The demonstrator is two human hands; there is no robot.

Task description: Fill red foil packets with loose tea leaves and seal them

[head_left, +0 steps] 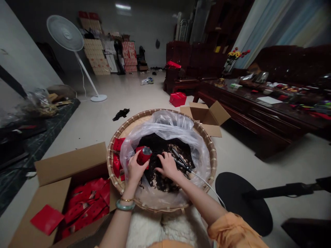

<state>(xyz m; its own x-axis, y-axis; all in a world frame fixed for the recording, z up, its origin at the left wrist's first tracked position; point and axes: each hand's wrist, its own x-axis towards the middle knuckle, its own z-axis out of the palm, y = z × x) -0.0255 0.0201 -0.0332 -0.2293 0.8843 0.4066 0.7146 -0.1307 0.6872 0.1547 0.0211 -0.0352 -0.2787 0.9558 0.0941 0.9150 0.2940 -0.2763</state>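
Left hand (136,167), curled, grips a red foil bag (143,155) at the left edge of the dark loose tea (160,148), heaped in a clear plastic liner (165,127) within a woven bamboo tray (155,112); right hand (168,165), fingers spread, rests empty on the tea, directly above it.

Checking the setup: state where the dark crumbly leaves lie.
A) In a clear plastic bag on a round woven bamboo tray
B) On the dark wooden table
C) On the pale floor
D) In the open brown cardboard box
A: the dark crumbly leaves lie inside the clear plastic bag on the round woven bamboo tray, with the right hand resting on them.
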